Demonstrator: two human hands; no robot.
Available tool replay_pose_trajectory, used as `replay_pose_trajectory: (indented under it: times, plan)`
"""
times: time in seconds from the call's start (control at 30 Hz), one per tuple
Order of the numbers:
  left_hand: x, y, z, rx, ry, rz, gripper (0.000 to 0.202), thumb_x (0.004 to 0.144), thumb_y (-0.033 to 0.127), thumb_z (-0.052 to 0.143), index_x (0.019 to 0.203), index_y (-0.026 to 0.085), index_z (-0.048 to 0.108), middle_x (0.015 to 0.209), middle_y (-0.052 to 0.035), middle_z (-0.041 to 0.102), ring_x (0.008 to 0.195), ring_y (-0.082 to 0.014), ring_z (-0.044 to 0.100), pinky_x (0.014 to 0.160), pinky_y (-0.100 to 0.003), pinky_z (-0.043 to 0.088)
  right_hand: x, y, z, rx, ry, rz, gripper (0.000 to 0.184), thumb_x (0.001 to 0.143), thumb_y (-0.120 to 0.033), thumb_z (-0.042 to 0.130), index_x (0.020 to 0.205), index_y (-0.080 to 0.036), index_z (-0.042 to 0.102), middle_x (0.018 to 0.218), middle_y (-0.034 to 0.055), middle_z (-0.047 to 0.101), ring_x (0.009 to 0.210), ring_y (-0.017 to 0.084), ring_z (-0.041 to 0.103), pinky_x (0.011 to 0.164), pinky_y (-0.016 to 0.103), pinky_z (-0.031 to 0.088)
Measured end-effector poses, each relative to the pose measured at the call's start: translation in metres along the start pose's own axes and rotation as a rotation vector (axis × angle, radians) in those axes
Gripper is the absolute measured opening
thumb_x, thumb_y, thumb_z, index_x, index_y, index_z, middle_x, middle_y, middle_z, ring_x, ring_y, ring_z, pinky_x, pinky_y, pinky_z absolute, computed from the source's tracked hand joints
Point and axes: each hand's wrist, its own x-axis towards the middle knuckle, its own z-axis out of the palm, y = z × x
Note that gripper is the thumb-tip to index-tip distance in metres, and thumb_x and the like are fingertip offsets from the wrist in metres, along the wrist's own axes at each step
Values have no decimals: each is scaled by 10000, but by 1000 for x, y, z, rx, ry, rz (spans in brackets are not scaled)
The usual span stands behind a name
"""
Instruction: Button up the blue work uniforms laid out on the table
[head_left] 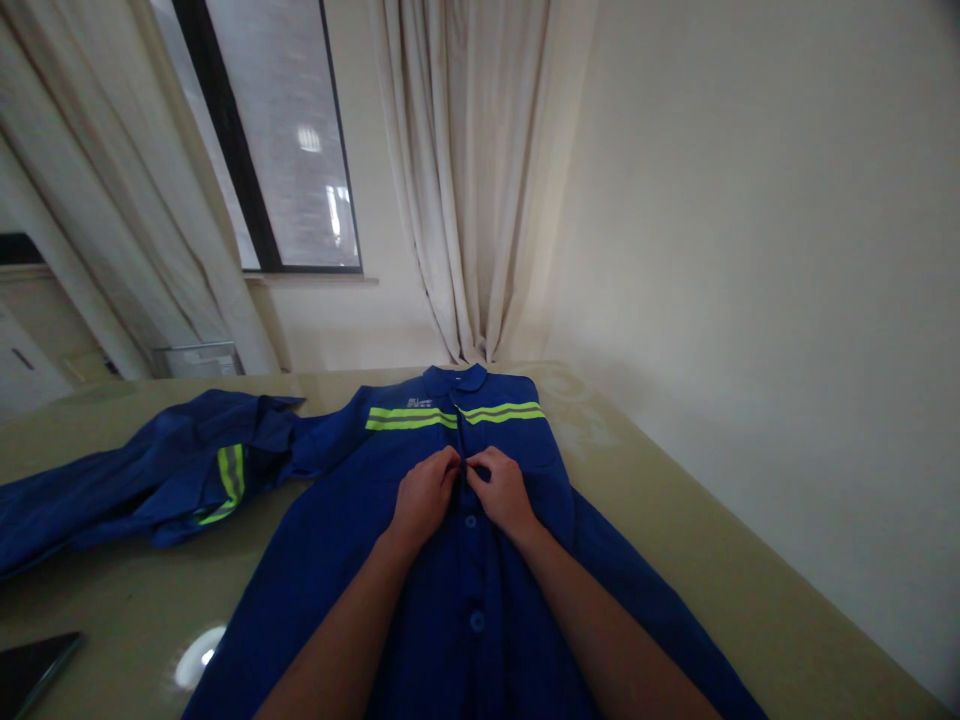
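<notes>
A blue work jacket (pixel 330 560) with yellow-green reflective stripes lies front up, its collar (pixel 455 379) at the far end. Both hands meet at its front placket, just below the chest stripe. My left hand (pixel 426 492) pinches the placket edge from the left. From the right, my right hand (pixel 499 488) pinches the same spot, fingertips nearly touching the left ones. Whatever button sits between the fingertips is hidden. Nearer to me, a button (pixel 470 521) and a second button (pixel 477 622) show on the placket.
The jacket rests on a glossy greenish-tan table (pixel 630 480). To the left lies another crumpled blue garment (pixel 172 465) with a reflective band. A dark flat device (pixel 34 670) is at the lower left. A wall (pixel 787 300) borders the right side; curtains (pixel 472 180) hang behind.
</notes>
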Motion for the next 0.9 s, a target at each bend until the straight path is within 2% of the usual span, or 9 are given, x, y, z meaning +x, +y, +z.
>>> replay_pose_trajectory:
  times: [0.23,0.4,0.63,0.9]
  plan:
    - [8,-11,4,-165,25,2,179,969,203,501,1029,258,661,1038,2,762,965,-172,699,835,-250,491,-1,-1,2,-98,-4,27,201,912,-124,588,997,-229,738,1014,24,705,986,173,667,907,246,463]
    - [9,-12,2,-206,42,-15,154,938,233,559,995,235,701,917,6,772,737,-166,681,719,-260,506,0,0,2,-58,-8,5,192,898,-114,602,981,-228,732,1005,20,707,978,169,667,893,242,470]
    - [7,-10,4,-151,103,-99,119,917,261,616,976,254,720,995,-4,781,890,-204,702,780,-291,487,-2,-4,2,-144,-14,24,170,925,-174,596,1006,-241,730,1040,14,707,986,163,668,880,234,463]
    - [8,-13,2,-217,64,-88,222,883,305,608,983,233,793,842,-7,798,696,-177,691,648,-273,475,-5,-11,0,-222,-54,25,178,961,-207,569,1047,-254,717,1071,11,691,1001,162,663,861,223,456]
